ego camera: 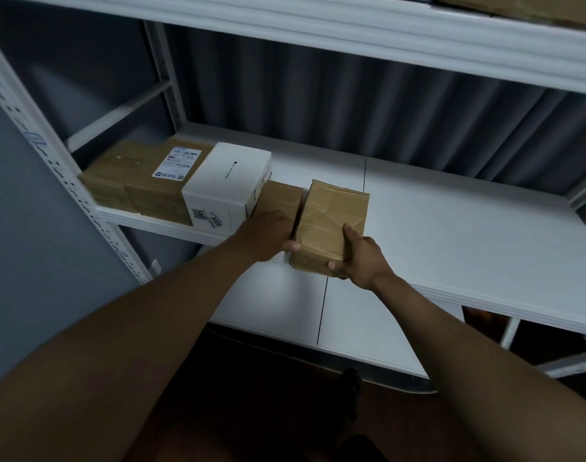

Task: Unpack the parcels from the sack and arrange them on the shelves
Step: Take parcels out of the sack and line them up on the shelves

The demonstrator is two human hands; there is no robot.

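Head view is showing four parcels (171,181) already standing on the shelf (451,228) at centre-left; both hands, left hand (268,236) and right hand (358,258), are grasping a crumpled brown parcel (328,221) beside them. The sack is not visible.

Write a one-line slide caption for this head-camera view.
Both hands, left and right, set a crumpled brown parcel on the white shelf beside a white box.

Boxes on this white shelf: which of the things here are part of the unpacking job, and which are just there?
Part of the job:
- crumpled brown parcel, gripped by the right hand and left hand
- small brown parcel
- white box
- labelled brown boxes
- shelf

Just there:
- corrugated wall
- upper shelf, with a brown box on it
- dark floor
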